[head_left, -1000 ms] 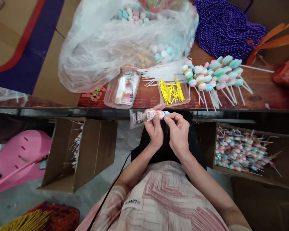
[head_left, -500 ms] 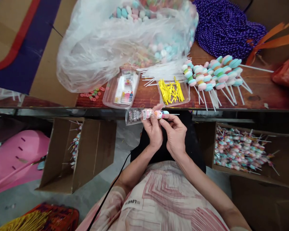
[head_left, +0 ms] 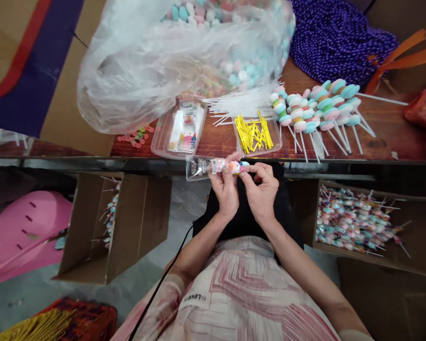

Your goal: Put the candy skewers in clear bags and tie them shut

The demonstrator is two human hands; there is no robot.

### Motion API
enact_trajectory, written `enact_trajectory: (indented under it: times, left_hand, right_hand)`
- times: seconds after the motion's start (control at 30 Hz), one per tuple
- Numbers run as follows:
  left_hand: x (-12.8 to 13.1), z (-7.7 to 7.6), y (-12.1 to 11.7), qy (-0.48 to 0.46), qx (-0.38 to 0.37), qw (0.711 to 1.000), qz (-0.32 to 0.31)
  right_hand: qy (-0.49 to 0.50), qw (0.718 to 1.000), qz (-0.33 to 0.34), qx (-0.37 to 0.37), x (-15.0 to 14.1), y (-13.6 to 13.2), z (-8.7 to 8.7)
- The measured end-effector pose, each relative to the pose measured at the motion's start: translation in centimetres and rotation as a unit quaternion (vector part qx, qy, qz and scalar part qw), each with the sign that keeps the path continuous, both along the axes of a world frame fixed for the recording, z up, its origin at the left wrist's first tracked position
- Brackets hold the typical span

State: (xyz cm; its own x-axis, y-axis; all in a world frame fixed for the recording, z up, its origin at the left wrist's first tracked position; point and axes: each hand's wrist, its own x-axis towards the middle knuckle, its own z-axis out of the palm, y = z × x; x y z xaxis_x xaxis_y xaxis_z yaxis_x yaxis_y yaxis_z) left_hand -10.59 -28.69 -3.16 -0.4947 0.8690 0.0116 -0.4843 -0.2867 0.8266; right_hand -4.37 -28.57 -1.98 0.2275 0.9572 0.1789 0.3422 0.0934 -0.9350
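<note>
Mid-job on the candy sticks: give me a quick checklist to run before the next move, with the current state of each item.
1. Left hand has a grip on the bagged candy stick: ok.
2. Right hand pinches the bag's open end by the candy: ok.
3. Candy sits fully inside the clear bag: cannot tell, fingers cover that end.
4. Yellow twist ties lie in their tray at the table edge, just above the hands: ok.
5. Unwrapped candy sticks are laid out on the table to the right: ok.
6. Box of wrapped sticks below the table on the right is open: ok.
</note>
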Motion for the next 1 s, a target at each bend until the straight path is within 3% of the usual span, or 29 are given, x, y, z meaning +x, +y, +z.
enact_trajectory:
  times: [0.4, 0.63, 0.87, 1.0]
  left_hand:
    - [-0.5, 0.6, 0.0, 0.037, -0.028, 0.999, 0.011]
    - [-1.3, 0.2, 0.9, -0.044, -0.054, 0.997, 0.024]
    - [-1.8, 0.5, 0.9, -0.054, -0.047, 0.997, 0.007]
    - [-1.4, 0.5, 0.6, -0.018, -0.037, 0.999, 0.004]
  right_hand:
    - [-0.062, 0.994, 0.023, 0.092, -1.6, 0.0, -0.7]
    - [0.005, 0.998, 0.021, 0.053, -0.2, -0.6, 0.3]
    - [-0.027, 0.998, 0.033, 0.047, 0.4, -0.6, 0.4]
    - [0.008, 0.999, 0.027, 0.033, -0.3, -1.0, 0.1]
